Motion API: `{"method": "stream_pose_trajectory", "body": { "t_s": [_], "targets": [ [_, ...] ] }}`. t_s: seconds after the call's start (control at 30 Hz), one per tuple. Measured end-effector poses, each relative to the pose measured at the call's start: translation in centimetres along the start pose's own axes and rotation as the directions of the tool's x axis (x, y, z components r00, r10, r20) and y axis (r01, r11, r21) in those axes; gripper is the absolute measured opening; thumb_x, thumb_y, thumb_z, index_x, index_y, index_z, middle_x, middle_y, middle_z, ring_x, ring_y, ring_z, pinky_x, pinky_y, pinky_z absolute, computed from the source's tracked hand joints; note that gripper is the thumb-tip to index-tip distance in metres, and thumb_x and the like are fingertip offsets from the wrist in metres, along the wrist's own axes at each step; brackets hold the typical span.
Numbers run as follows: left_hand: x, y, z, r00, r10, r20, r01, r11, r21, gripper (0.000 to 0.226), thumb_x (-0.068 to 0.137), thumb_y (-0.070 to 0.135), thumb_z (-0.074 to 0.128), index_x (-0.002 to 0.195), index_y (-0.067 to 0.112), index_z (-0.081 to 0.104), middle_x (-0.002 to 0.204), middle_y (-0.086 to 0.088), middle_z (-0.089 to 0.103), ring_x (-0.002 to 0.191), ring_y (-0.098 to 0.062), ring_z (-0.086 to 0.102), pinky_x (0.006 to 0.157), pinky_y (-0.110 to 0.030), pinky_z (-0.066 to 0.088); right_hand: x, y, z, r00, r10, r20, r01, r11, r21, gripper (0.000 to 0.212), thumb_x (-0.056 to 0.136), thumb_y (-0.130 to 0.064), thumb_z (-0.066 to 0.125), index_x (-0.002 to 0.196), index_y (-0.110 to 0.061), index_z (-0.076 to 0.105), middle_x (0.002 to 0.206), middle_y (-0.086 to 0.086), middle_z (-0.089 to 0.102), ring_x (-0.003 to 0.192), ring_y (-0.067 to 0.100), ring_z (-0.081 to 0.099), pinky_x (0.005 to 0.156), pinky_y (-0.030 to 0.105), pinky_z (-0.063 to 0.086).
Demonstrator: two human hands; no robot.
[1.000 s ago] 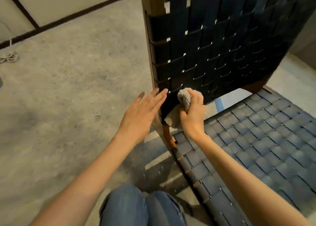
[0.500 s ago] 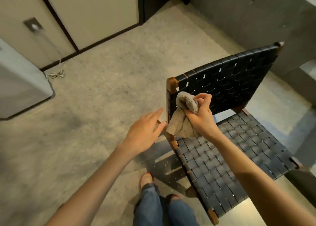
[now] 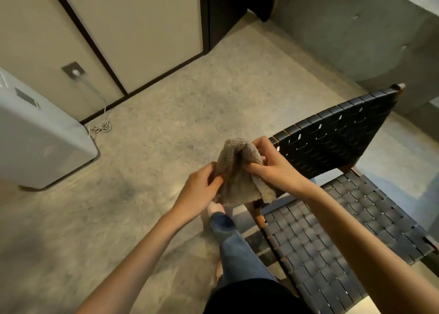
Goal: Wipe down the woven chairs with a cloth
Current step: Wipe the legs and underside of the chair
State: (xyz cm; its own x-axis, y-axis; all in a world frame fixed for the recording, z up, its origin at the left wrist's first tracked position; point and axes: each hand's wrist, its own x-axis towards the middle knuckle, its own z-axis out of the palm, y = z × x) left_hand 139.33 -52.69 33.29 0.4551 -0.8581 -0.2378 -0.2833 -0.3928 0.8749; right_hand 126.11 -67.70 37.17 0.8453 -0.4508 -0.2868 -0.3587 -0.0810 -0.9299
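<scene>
A low chair of dark woven straps on a wooden frame (image 3: 332, 142) stands at the right, its seat stretching toward the lower right. A fluffy grey-beige cloth (image 3: 237, 171) hangs in the air just left of the backrest's near corner. My right hand (image 3: 273, 166) grips the cloth's upper right part, fingers curled into it. My left hand (image 3: 202, 190) pinches the cloth's left edge lower down. The cloth hides the corner of the chair frame behind it.
A grey-white appliance (image 3: 35, 142) stands on the concrete floor at the left, with a coiled cable (image 3: 101, 127) by the wall behind it. Beige panels line the back. A concrete wall runs along the right behind the chair. My jeans leg (image 3: 235, 247) is below the hands.
The view rose and pulled back from the chair. My right hand lifted the cloth off the backrest, and my left hand came over from the chair's edge and took hold of the cloth.
</scene>
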Motion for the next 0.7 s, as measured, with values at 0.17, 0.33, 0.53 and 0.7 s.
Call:
{"method": "stream_pose_trajectory", "body": {
  "t_s": [0.17, 0.33, 0.53, 0.7],
  "targets": [
    [8.8, -0.7, -4.4, 1.000, -0.010, 0.019, 0.008, 0.996, 0.091, 0.013, 0.094, 0.014, 0.052, 0.085, 0.021, 0.058, 0.071, 0.010, 0.059, 0.065, -0.008, 0.057, 0.056, -0.017, 0.046, 8.6, -0.1, -1.5, 0.994, 0.023, -0.109, -0.031, 0.997, -0.070, 0.017, 0.093, -0.009, 0.055, 0.106, -0.008, 0.044, 0.095, 0.004, 0.053, 0.086, 0.013, 0.053, 0.069, 0.021, 0.048],
    [19.7, 0.3, -9.0, 0.996, -0.008, 0.094, -0.017, 0.965, 0.262, 0.021, 0.094, 0.015, 0.052, 0.075, 0.020, 0.056, 0.065, 0.006, 0.054, 0.062, -0.011, 0.052, 0.053, -0.014, 0.036, 17.4, -0.7, -4.8, 0.962, 0.050, -0.269, -0.082, 0.990, -0.110, 0.014, 0.091, -0.018, 0.060, 0.095, -0.019, 0.048, 0.089, -0.004, 0.057, 0.079, 0.007, 0.053, 0.060, 0.012, 0.040],
    [31.5, 3.2, -13.8, 0.984, 0.083, 0.158, -0.140, 0.909, 0.392, 0.020, 0.093, 0.010, 0.052, 0.105, 0.014, 0.067, 0.089, 0.003, 0.063, 0.082, -0.012, 0.057, 0.068, -0.021, 0.044, 24.3, -2.1, -10.4, 0.878, 0.112, -0.466, -0.192, 0.973, -0.127, 0.017, 0.082, -0.027, 0.071, 0.088, -0.017, 0.060, 0.083, -0.010, 0.060, 0.069, -0.001, 0.055, 0.053, 0.007, 0.040],
    [40.6, 5.0, -14.5, 0.917, 0.200, 0.344, -0.332, 0.862, 0.384, 0.025, 0.094, 0.008, 0.051, 0.112, 0.018, 0.064, 0.100, 0.010, 0.062, 0.094, -0.008, 0.057, 0.075, -0.019, 0.042, 27.8, -2.3, -14.4, 0.846, 0.190, -0.498, -0.290, 0.948, -0.130, 0.026, 0.081, -0.020, 0.073, 0.101, -0.007, 0.065, 0.094, 0.006, 0.066, 0.085, 0.020, 0.062, 0.074, 0.034, 0.052]
  ]
}}
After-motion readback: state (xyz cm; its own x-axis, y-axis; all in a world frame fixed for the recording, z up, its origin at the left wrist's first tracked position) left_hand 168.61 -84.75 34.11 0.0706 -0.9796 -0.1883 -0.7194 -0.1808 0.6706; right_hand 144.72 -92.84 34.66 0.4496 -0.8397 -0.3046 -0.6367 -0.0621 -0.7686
